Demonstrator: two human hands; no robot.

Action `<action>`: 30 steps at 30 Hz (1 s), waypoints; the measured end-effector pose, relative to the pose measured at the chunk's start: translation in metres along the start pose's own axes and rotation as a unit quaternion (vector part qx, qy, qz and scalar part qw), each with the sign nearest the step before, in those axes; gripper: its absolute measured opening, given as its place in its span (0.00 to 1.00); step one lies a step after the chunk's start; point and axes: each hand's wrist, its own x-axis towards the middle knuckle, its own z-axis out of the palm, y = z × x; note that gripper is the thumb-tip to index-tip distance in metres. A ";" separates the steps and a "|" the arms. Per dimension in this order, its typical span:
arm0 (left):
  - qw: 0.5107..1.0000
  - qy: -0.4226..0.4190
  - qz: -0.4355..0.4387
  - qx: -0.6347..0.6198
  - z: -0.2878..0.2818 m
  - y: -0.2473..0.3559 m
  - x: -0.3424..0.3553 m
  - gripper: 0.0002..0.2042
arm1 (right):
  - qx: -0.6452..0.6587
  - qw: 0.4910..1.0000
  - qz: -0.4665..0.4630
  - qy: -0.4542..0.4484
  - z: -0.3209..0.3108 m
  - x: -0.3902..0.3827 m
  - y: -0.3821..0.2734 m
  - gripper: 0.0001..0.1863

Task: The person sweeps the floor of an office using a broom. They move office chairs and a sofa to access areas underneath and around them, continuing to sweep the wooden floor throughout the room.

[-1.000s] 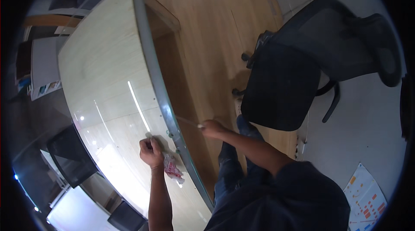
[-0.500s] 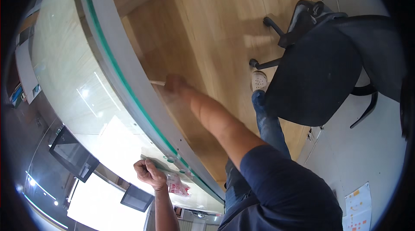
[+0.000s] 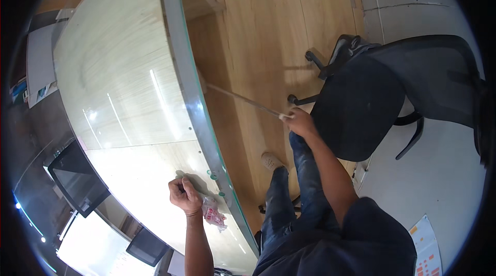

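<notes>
My left hand (image 3: 185,197) is curled closed on the glass-topped table (image 3: 124,116) near its edge; whatever it may hold is hidden. A crumpled clear bag with red print (image 3: 213,214) lies beside it, and small green round pieces (image 3: 212,177) sit at the edge. Out over the wooden floor, my right hand (image 3: 299,123) grips a long thin pale rod (image 3: 244,101) that runs leftward into the shaded space under the tabletop, where its far end is hidden or blurred.
A black mesh office chair (image 3: 361,105) stands right of my legs, its wheeled base near my right arm. My shoed foot (image 3: 271,161) is on the wooden floor (image 3: 268,33). A printed sheet (image 3: 429,250) shows at lower right; more chairs (image 3: 72,178) line the table's far side.
My right hand reached forward along the table edge, then drew back rightward, exposing more of the rod. My legs shifted. My left hand stayed curled beside the bag; the camera's view shifted.
</notes>
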 end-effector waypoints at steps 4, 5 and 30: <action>1.000 -0.001 -0.029 0.005 -0.004 0.000 -0.002 0.10 | -0.008 0.999 0.030 -0.012 -0.064 -0.083 -0.014 0.19; 1.000 0.000 -0.027 0.008 -0.004 -0.001 -0.002 0.10 | 0.005 1.000 0.008 -0.001 -0.066 -0.100 -0.019 0.18; 0.999 0.020 -0.006 0.043 -0.009 0.003 0.000 0.10 | -0.141 0.984 -0.001 0.108 -0.159 0.043 -0.077 0.28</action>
